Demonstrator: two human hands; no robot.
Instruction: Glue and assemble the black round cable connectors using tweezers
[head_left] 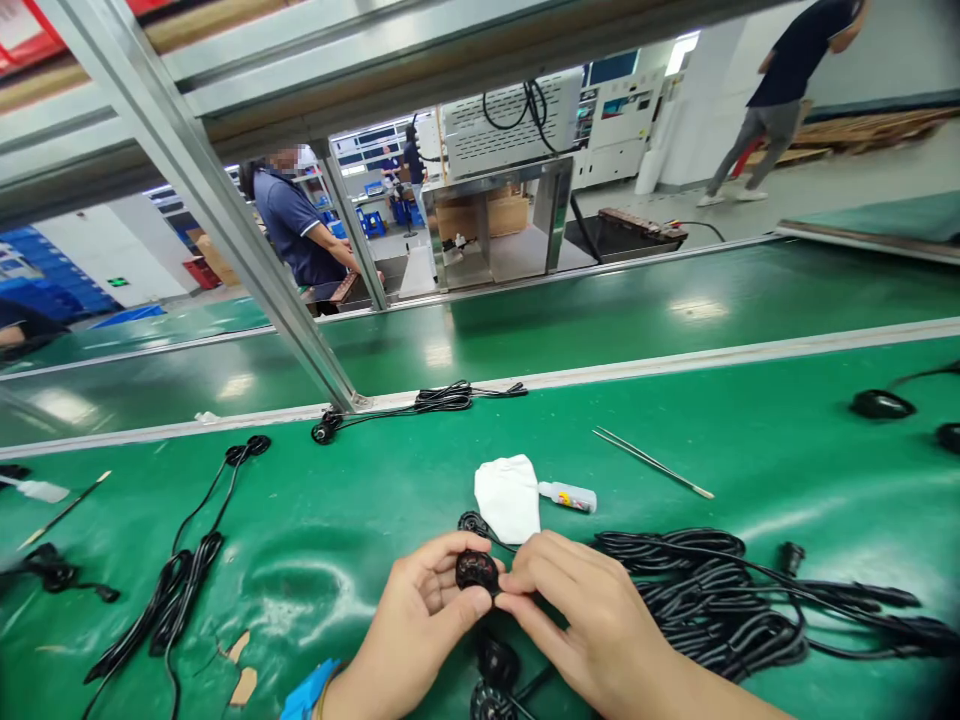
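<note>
A small round black part sits between both hands, low in the middle of the view. My left hand curls around its left side with the fingers closed on it. My right hand pinches its right edge with thumb and forefinger. Just below the hands lie two more round black parts on cables. A white folded cloth and a small glue tube rest just beyond the hands on the green bench mat.
A large tangle of black cables lies right of my hands. Other cabled parts lie at left, a coiled one by the metal post. Tweezers rest at right. Other people stand beyond the conveyor.
</note>
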